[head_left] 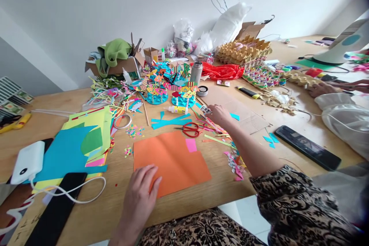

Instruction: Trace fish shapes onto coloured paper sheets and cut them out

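My left hand [141, 184] lies with outstretched fingers on the lower left part of an orange sheet of paper [173, 161]. A small pink paper piece [191, 145] rests at the sheet's upper right. Farther off, my right hand [220, 114] has its fingers closed on a small white item with dark print [205, 110], whose exact kind I cannot make out. Red-handled scissors [192, 130] lie just beyond the orange sheet, beside blue paper strips [170, 122]. A glue bottle [178, 110] lies on its side left of my right hand, before decorated blue paper models [155, 94].
Stacked coloured paper [69, 150], a white power bank [29, 161] and a black phone [57, 209] lie at left. A metal flask [196, 73] stands behind. On the right are a large phone [307, 147], egg trays [245, 50] and another person's hand [318, 89].
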A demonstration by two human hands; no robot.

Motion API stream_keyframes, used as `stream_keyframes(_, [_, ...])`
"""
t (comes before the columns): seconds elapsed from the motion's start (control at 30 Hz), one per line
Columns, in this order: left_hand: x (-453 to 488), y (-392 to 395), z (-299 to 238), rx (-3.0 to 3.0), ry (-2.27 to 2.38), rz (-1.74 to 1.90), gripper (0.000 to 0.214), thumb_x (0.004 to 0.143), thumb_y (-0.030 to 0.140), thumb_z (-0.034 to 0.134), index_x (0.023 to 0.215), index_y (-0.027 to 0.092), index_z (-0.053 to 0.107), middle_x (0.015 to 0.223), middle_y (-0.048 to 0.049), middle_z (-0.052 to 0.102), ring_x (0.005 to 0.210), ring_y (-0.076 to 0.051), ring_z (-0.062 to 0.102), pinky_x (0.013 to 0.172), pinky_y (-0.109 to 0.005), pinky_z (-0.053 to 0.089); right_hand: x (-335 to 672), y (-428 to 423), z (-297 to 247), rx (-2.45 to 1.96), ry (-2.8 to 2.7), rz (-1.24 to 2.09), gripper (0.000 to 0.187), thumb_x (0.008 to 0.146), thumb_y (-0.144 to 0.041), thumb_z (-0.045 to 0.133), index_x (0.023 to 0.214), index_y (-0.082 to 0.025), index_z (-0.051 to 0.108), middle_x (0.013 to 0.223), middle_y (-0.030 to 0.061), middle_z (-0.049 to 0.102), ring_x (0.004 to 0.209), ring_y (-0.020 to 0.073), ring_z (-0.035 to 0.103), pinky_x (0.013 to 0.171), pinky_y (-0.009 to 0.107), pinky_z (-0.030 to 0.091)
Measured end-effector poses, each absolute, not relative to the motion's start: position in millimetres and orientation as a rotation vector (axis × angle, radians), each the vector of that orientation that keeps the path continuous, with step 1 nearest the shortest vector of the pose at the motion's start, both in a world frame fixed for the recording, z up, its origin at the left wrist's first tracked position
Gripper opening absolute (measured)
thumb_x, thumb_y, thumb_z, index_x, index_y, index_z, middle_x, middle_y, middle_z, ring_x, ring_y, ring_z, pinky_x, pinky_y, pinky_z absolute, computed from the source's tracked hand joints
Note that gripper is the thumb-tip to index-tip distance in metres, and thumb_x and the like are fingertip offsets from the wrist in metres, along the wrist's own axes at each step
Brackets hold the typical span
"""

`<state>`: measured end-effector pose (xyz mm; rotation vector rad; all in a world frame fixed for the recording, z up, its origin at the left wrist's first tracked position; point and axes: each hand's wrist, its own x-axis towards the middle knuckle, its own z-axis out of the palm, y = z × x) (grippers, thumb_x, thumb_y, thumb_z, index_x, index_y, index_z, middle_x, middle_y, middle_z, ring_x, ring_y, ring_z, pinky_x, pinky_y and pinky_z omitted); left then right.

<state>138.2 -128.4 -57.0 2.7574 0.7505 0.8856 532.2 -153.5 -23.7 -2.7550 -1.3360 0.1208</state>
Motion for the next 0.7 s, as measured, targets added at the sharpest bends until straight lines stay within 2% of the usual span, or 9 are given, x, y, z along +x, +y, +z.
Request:
stream_keyframes(0.1, [150, -140, -61, 2.831, 0.588, 0.787, 0.025, 0.092, 0.022, 0.051, 0.114, 0.019, 0.061, 0.117, -0.0094, 0.063, 0.11, -0.023, 0.058, 0.094, -0.039, 0.051, 531, -147, -30, -2.773, -1.364, 0.136, 0.039, 0.088, -0.036, 0.054, 0.119, -0.015, 0.062, 0.116, 0.0168, 0.063, 0.109, 0.0295, 0.057, 0.085, 0.033, 0.041])
stream_keyframes(0.23, [157, -147, -65, 2.91, 0.431, 0.582, 0.028, 0.09, 0.021, 0.054, 0.117, 0.019, 0.061, 0.129, -0.0107, 0.058, 0.122, -0.027, 0.051, 0.1, -0.046, 0.049, 524, -155, -29, -2.799, -1.374, 0.09, 0.042, 0.093, -0.042, 0.044, 0.12, -0.013, 0.061, 0.12, 0.0199, 0.06, 0.114, 0.0302, 0.054, 0.088, 0.035, 0.039])
stream_keyframes(0.37, [163, -149, -67, 2.97, 0.418, 0.412, 0.038, 0.084, 0.028, 0.064, 0.121, 0.02, 0.06, 0.134, -0.0116, 0.054, 0.127, -0.031, 0.047, 0.103, -0.052, 0.045, 518, -168, -32, -2.85, -1.44, 0.177, 0.035, 0.094, -0.038, 0.044, 0.103, -0.012, 0.066, 0.1, 0.0177, 0.069, 0.093, 0.0267, 0.064, 0.074, 0.03, 0.042])
stream_keyframes(0.5, [169, -152, -72, 2.949, 0.477, 0.26, 0.046, 0.081, 0.037, 0.068, 0.124, 0.023, 0.058, 0.133, -0.0085, 0.056, 0.128, -0.031, 0.046, 0.106, -0.05, 0.043, 517, -173, -40, -2.884, -1.515, 0.211, 0.031, 0.096, -0.03, 0.041, 0.096, -0.012, 0.067, 0.092, 0.0168, 0.07, 0.084, 0.0259, 0.067, 0.065, 0.029, 0.041])
stream_keyframes(0.7, [170, -155, -75, 2.913, 0.497, 0.197, 0.036, 0.088, 0.036, 0.06, 0.121, 0.022, 0.06, 0.133, -0.007, 0.055, 0.129, -0.029, 0.044, 0.11, -0.047, 0.038, 513, -170, -39, -2.889, -1.565, 0.185, 0.028, 0.092, -0.021, 0.04, 0.093, -0.011, 0.067, 0.093, 0.0177, 0.07, 0.087, 0.0255, 0.067, 0.064, 0.029, 0.042])
